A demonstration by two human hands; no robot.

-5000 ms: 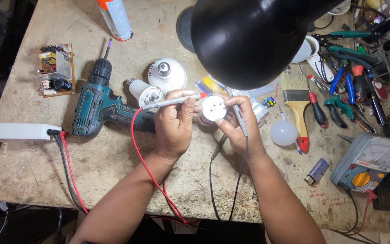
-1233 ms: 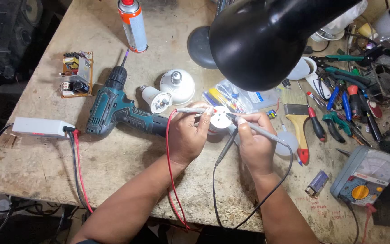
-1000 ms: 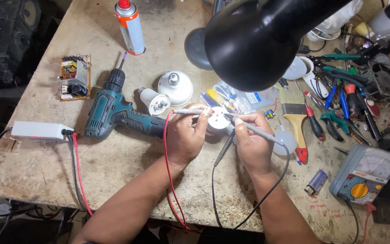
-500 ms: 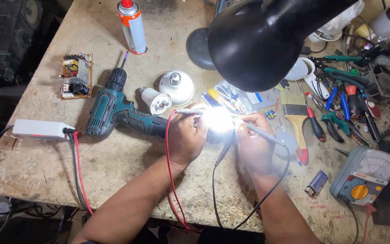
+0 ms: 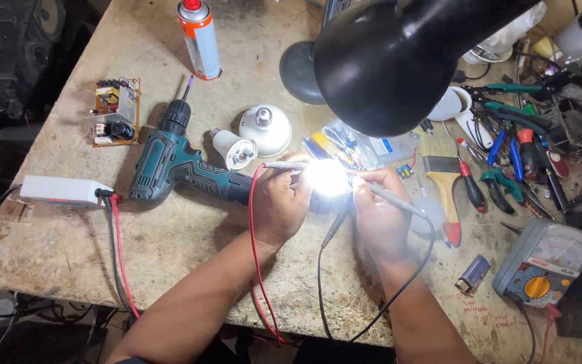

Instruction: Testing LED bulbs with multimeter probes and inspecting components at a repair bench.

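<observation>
Glare hides the lit part (image 5: 326,179) between both hands; probe tips perhaps touch it; black lamp shade (image 5: 399,61) covers bench behind.

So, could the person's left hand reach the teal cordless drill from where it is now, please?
Probably yes. The teal cordless drill lies just beside the left hand with nothing between them, but that hand holds a test probe against the glowing LED disc, so it would have to put that down first.

Both forearms are bare, with no sleeves, watch or rings showing; the left hand (image 5: 281,202) and right hand (image 5: 380,217) wear no gloves.
</observation>
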